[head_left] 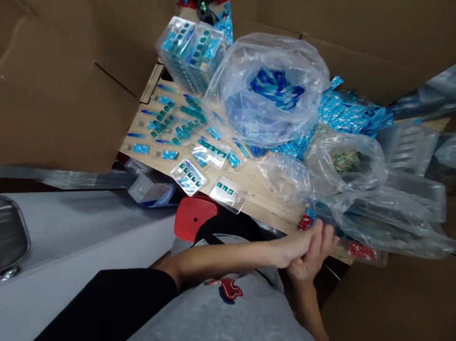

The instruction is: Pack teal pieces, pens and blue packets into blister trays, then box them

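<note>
Step, I judge: bare left hand point(295, 249) meeting bare right hand point(310, 267), fingers together, contents I can't tell; reaching requires parting.

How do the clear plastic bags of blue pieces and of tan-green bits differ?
The clear plastic bag of blue pieces is larger than the clear plastic bag of tan-green bits. The first shows a broad heap, the second a small clump. The second lies nearer the clasped hands than the first. Both are see-through, with open mouths.
</note>
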A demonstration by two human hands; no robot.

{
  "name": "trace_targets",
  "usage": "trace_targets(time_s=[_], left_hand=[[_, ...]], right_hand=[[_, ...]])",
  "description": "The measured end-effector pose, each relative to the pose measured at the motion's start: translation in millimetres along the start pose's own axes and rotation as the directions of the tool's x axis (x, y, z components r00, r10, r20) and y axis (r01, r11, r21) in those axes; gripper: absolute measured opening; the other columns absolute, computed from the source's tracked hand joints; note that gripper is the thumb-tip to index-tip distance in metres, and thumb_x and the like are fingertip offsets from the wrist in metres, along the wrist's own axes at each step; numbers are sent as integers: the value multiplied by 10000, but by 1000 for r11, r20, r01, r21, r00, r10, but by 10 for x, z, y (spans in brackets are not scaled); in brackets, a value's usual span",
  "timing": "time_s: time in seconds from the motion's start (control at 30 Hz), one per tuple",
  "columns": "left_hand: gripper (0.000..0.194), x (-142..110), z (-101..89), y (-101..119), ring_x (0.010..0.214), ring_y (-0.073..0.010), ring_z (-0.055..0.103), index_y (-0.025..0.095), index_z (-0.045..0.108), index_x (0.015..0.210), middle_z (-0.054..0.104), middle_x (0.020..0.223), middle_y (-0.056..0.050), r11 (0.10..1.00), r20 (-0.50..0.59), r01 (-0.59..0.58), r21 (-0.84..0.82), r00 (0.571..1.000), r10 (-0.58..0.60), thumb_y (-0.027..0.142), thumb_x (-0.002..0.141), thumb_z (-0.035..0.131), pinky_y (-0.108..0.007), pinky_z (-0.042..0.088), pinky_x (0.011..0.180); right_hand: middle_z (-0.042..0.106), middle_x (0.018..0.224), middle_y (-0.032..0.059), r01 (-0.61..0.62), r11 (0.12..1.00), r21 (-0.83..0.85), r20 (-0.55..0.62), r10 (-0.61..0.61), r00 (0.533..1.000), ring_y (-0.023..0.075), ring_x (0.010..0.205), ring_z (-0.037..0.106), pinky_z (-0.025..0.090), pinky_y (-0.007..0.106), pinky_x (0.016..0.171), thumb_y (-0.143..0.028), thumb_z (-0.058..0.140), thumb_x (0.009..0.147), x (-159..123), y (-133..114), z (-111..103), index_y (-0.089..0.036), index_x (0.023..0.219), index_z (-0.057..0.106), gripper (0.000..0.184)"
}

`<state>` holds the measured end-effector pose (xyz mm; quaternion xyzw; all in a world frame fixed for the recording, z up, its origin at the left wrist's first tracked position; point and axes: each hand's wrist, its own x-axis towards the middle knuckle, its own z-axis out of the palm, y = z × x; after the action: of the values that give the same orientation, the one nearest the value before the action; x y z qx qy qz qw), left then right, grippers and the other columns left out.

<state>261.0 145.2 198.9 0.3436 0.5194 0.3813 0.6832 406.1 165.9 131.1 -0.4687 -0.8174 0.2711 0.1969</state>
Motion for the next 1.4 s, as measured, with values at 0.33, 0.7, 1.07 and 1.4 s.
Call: trace_targets(time_s=[0.33,0.7,1.07,1.4], left_hand=[[353,-739,-1136,-1368,1358,-317,396,143,575,1198,543,1333,-185,912,-804,368,183,589,-77,201,868,463,-588,202,1152],[341,-417,-1399,-1990,1131,-294,567,135,588,1135,618,1140,-163,897,-841,365,249,541,13,173,799,543,-517,413,1034],[312,-27,-1414,-1748,1381,-255,378,153,584,1182,498,1395,-161,964,-786,169,203,615,57,187,885,493,-492,221,1185],[571,-17,-953,-856,1101,-170,654,120,698,1032,722,1083,-143,999,-690,23,32,724,6,357,1000,179,-338,501,967]], right_hand=[[728,1011,148,-346,932,111,436,267,860,239,904,702,533,370,860,-366,440,855,-105,9,1151,-139,1045,661,369],[614,674,-25,-497,864,-83,456,476,752,115,568,571,466,260,609,-364,542,910,119,-77,1653,-161,880,591,212],[643,747,65,-575,811,-111,207,584,785,194,696,609,495,352,704,-383,468,882,225,514,1065,-137,862,621,291],[556,1344,149,204,913,354,117,-260,959,337,1319,452,313,560,1096,-570,401,851,239,-510,1213,-208,1234,580,557]])
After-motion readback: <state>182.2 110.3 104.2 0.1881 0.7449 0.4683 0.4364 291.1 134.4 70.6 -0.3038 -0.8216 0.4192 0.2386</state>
